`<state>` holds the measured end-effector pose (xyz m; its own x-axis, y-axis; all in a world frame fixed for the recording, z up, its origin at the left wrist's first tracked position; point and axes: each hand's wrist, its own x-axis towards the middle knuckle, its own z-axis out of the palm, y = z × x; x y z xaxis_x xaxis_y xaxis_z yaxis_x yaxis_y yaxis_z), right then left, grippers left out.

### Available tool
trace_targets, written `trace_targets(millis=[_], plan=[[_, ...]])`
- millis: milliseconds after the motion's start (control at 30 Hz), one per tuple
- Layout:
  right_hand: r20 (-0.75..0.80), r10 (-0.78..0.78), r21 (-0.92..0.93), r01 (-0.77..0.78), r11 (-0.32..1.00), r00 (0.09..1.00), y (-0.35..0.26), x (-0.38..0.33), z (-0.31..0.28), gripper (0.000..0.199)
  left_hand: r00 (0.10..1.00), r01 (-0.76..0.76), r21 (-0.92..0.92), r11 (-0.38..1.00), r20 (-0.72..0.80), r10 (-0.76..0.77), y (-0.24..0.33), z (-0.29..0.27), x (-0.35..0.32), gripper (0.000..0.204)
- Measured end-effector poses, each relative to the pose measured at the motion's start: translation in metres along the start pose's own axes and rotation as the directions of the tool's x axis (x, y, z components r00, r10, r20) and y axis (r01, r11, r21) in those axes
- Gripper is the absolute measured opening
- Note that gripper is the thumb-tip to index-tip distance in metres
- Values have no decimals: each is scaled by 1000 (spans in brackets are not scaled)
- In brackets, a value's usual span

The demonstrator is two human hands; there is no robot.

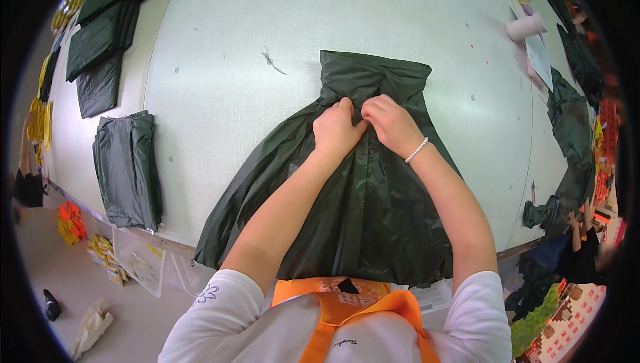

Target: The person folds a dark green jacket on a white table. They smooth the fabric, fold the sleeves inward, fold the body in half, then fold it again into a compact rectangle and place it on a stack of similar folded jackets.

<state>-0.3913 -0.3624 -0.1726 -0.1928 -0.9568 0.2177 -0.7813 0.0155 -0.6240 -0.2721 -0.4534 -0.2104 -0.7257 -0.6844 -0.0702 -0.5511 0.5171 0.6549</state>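
Two hands meet at one spot on a dark green plastic garment [360, 196] spread flat on the pale worktable [227, 63]. Head view, the only one.

- Left hand [338, 130]: fingers curled shut, pinching gathered folds of the garment where it narrows. Right hand [392, 123]: likewise closed on the same bunch, knuckles touching the left. A bead bracelet [417, 150] sits on the right wrist.
- Garment lies in the middle of the table, wide hem hanging over the near edge against the person's orange apron [347, 303], narrow end pointing away. Pleats fan out from the pinch; my guess is the grip holds the gathers together while the table carries the rest flat.
- Beyond the pinch, one short rectangular flap lies flat.

Count, left side: one folded stack of similar dark sheets [127, 170] near the table edge, and farther up at least three more dark pieces [100, 50] overlapping, exact number unclear. They lie well apart from the working spot.

Right side: one roll of tape or paper [525, 27], some white sheets [540, 56], a heap of dark material [573, 123] along the edge. One loose thread scrap [270, 60] on the bare table. Another person's hand [575, 220] shows at the far right, blurred.
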Motion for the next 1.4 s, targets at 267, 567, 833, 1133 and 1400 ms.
trace_targets(millis=[267,567,833,1133,1400], plan=[[131,511,233,-528,817,849,11,1,15,5,999,-30,5,1000,-31,30,0,4,-3,34],[592,597,759,-624,-187,542,-16,-44,-32,11,998,-59,1,998,-27,59,1,5,-5,38],[656,417,653,-750,105,629,-90,-123,-99,15,1000,14,4,1000,23,-15,-4,3,-4,39],[161,452,283,-480,830,877,-93,-129,-39,13,986,81,-119,990,154,-62,-12,-10,4,35],[-281,422,-65,-456,888,862,14,-5,24,7,989,68,-106,992,140,-53,-10,-13,6,35]])
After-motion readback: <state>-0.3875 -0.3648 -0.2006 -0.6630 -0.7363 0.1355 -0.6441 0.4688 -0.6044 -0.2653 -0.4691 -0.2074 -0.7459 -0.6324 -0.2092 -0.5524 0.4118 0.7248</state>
